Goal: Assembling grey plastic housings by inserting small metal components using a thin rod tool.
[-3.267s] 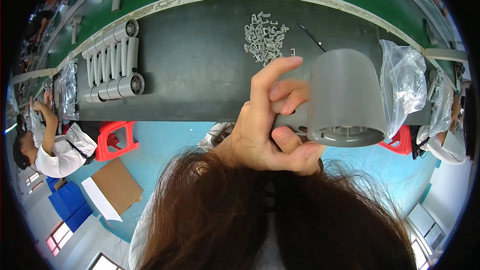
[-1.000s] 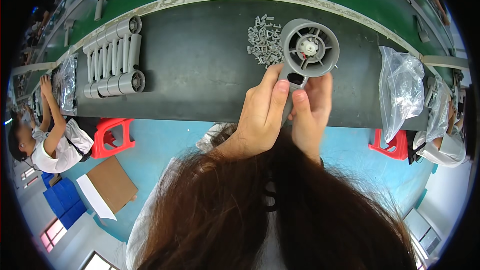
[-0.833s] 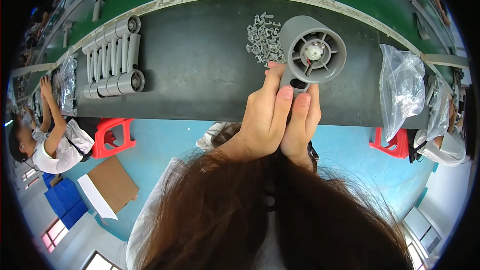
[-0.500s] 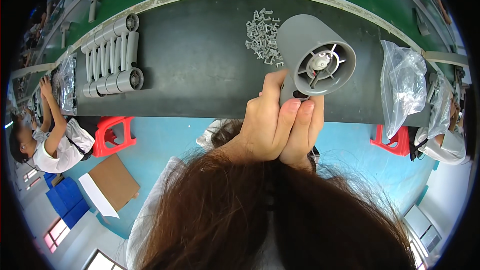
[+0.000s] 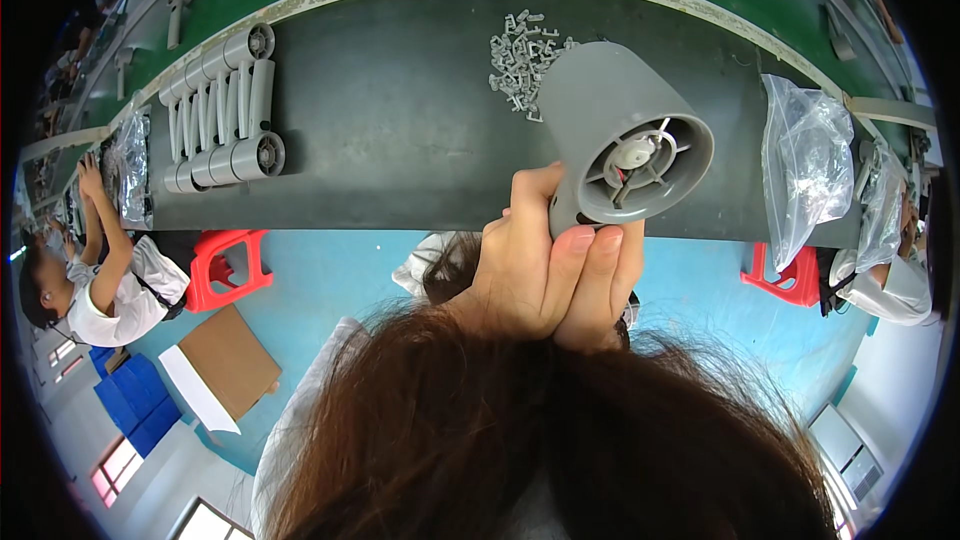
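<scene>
Both of my hands grip a grey hair dryer [image 5: 605,90] by its handle, just over the near edge of the dark bench. The round open end of its barrel is turned toward me, and a motor on a spoked frame [image 5: 636,152] with thin wires shows inside. My left hand [image 5: 520,265] wraps round the handle from the left. Against it presses my right hand [image 5: 608,285], the two thumbs side by side below the barrel. Most of the handle is hidden by my fingers. Behind the barrel lies a pile of small grey plastic parts [image 5: 518,65].
Several grey hair dryers [image 5: 228,155] lie in a row on the bench's left. A clear plastic bag [image 5: 806,160] hangs over the right front edge. Red stools [image 5: 228,270] stand at both sides. A co-worker [image 5: 110,280] is at the left, another at the right. Cardboard [image 5: 228,360] lies on the floor.
The hair dryer has come slightly down and nearer to me with both hands, and its barrel has tilted a little. The grip looks the same.
</scene>
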The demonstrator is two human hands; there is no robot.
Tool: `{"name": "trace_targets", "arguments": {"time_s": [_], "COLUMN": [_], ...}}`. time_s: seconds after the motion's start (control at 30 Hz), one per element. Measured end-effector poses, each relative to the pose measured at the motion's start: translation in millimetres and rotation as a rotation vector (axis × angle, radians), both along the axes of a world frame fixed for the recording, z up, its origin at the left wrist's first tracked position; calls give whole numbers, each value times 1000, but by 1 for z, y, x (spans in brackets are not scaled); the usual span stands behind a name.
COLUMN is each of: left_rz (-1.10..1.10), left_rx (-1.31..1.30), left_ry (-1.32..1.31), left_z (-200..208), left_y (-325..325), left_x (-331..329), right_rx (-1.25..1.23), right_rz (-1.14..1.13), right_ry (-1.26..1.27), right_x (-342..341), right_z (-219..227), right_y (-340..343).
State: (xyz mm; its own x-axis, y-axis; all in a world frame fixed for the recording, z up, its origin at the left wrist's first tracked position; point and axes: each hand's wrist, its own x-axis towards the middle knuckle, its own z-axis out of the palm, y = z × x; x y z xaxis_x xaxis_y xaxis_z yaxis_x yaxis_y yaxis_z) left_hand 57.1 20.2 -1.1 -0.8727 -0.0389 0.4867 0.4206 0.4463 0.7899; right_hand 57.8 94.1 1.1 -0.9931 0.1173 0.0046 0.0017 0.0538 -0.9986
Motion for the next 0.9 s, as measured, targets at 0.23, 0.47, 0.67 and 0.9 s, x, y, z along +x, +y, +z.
{"name": "trace_targets", "arguments": {"time_s": [0.23,0.47,0.67,0.9], "left_rz": [-36,-60,-165,0], "left_rx": [204,630,864,717], "left_ry": [-93,-501,-598,-266], "left_z": [3,-24,-38,-49], "left_y": [6,-3,-14,-8], "left_x": [-7,-47,-76,-84], "right_rx": [72,-328,-380,-296], "right_rz": [107,270,514,316], "right_ry": [0,-158,-139,18], "right_x": [-8,-57,-91,-103], "right_z": [-3,-41,-55,-53], "right_y": [6,17,29,8]}}
